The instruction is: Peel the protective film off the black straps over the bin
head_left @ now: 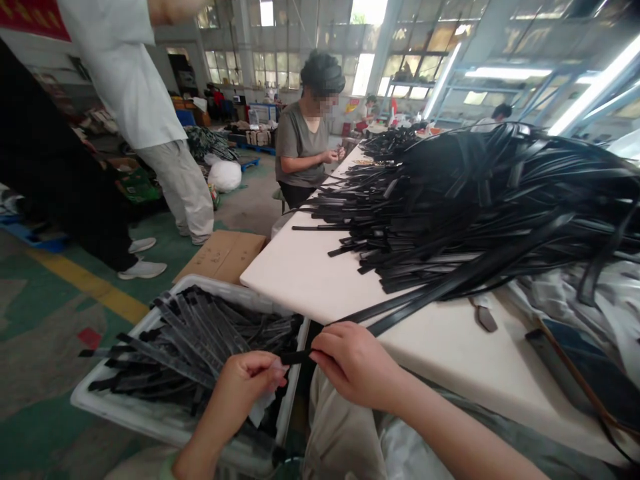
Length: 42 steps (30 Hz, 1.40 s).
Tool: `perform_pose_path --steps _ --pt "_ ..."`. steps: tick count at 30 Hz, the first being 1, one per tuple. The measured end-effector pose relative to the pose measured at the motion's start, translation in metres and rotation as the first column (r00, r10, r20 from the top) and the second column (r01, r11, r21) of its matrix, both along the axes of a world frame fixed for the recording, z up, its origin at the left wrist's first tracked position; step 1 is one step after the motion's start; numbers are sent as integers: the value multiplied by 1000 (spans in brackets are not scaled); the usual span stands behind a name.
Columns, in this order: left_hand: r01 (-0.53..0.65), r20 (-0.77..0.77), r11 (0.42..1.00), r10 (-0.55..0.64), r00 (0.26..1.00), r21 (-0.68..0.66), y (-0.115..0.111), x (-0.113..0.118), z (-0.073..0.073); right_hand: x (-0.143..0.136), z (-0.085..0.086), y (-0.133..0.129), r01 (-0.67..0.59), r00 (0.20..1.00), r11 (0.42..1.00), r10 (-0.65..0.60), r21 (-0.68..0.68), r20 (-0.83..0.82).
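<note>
Between my two hands runs a flat black strap point(296, 358), its end at my left fingers. My right hand point(357, 363) is closed in a pinch on the strap, at the table corner. My left hand point(250, 377) is closed on a thin translucent plastic sleeve point(263, 405) at the strap's end; the sleeve hangs down below my fingers. How far the strap sits inside the sleeve is hidden. Beneath my left hand stands a white plastic bin point(127, 417) of black straps in clear sleeves point(200, 333). A big heap of black straps point(450, 193) covers much of the table.
The white table point(295, 267) reaches away from me. On its right lie a phone point(590, 360) and a small brown tag point(485, 319). A cardboard box point(225, 253) stands behind the bin. A co-worker point(303, 143) sits across; two people stand at left, one in grey trousers point(175, 180).
</note>
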<state>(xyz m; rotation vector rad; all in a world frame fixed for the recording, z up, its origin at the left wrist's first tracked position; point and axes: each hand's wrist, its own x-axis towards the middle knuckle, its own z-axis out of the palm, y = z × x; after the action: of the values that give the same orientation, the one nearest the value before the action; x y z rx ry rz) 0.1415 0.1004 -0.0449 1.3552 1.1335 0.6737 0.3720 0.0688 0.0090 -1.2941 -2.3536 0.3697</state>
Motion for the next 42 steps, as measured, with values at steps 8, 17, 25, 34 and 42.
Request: perform_pose_path --steps 8,17,25,34,42 --pt "-72 16 985 76 997 -157 -3 5 4 -4 -3 -2 25 1000 1000 -25 -6 18" --pt "-67 5 989 68 998 -129 -5 8 4 -7 -2 -3 39 999 999 -38 -22 34" --pt "-110 21 984 114 993 -143 -8 7 3 -7 -1 -5 60 998 998 -59 -29 38" --pt "-125 44 982 133 990 -145 -9 6 -6 -9 -3 -7 17 995 999 -13 -36 101" --pt "77 29 993 -74 997 -95 -11 3 -7 -10 -4 -1 42 984 999 -42 2 171"
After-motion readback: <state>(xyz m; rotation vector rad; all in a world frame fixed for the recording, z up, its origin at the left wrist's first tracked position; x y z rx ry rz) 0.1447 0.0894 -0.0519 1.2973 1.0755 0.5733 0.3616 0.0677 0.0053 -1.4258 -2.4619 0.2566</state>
